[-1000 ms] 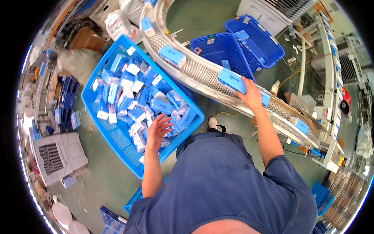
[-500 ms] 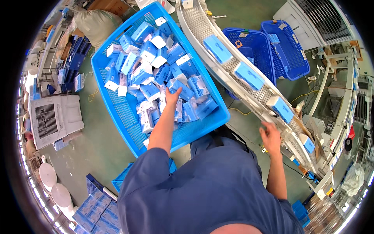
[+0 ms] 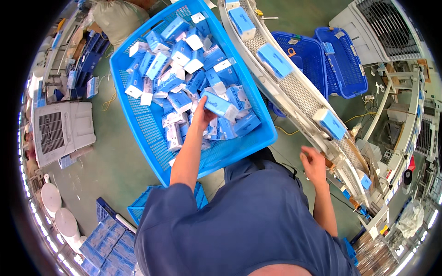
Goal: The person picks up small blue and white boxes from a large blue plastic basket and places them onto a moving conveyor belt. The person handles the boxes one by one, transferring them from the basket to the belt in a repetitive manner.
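Blue pack, perhaps against pile

Free green floor between the light-blue perforated plastic basket and the curved white metal conveyor.
The basket's rim stands between the left hand and the right hand — a straight path crosses over it. Blue-and-white rectangular packets crowd the left hand; the basket's left side lies bare. The conveyor's edge blocks the right hand's outer side.
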`<state>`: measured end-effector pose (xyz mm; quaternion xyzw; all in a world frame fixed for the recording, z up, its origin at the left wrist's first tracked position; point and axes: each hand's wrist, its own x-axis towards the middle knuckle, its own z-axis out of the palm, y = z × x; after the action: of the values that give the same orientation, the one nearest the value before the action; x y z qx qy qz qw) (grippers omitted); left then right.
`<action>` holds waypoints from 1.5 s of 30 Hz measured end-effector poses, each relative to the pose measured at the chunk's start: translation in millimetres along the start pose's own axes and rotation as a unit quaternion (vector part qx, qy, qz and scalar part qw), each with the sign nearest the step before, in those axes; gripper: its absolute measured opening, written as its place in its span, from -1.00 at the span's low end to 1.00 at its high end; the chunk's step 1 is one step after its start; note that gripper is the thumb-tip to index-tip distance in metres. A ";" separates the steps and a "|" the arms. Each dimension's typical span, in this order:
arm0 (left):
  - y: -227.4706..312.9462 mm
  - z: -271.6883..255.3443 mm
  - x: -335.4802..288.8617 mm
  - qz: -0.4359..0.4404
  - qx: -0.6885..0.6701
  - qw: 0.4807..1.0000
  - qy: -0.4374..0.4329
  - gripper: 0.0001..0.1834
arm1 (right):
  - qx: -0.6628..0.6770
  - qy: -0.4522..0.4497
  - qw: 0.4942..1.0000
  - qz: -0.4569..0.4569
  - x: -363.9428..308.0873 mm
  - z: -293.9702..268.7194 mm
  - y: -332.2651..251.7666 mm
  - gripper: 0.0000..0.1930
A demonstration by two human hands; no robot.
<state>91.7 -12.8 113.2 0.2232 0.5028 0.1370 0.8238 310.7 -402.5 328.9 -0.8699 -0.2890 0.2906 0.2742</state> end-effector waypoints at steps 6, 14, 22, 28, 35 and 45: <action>4.7 76.0 -128.6 -0.078 -0.003 0.982 -0.172 -0.07 | 0.051 -0.137 0.971 -0.192 58.4 6.0 -91.7 -0.36; -6.5 149.1 -192.8 0.009 0.246 0.894 -0.375 0.06 | -0.038 -0.265 0.885 -0.380 66.6 -14.6 -123.4 -0.15; -2.6 151.4 -191.8 -0.028 0.224 0.885 -0.407 0.11 | 0.063 -0.155 0.954 -0.249 28.2 -38.1 -58.9 -0.39; 0.3 146.5 -189.4 0.012 0.152 0.929 -0.337 -0.09 | 0.105 0.155 0.981 -0.042 57.4 -86.7 26.3 -0.31; -5.9 134.4 -189.0 0.015 0.149 0.944 -0.295 -0.17 | 0.051 0.192 0.980 -0.034 108.3 -84.5 44.6 -0.28; -7.4 109.3 -182.8 0.017 0.122 0.961 -0.246 -0.19 | 0.012 0.176 0.984 0.012 103.0 -83.0 83.4 -0.29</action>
<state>105.5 -126.6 292.8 0.3576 0.2937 0.0292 0.8860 462.8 -416.9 295.8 -0.9077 -0.2222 0.1402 0.3273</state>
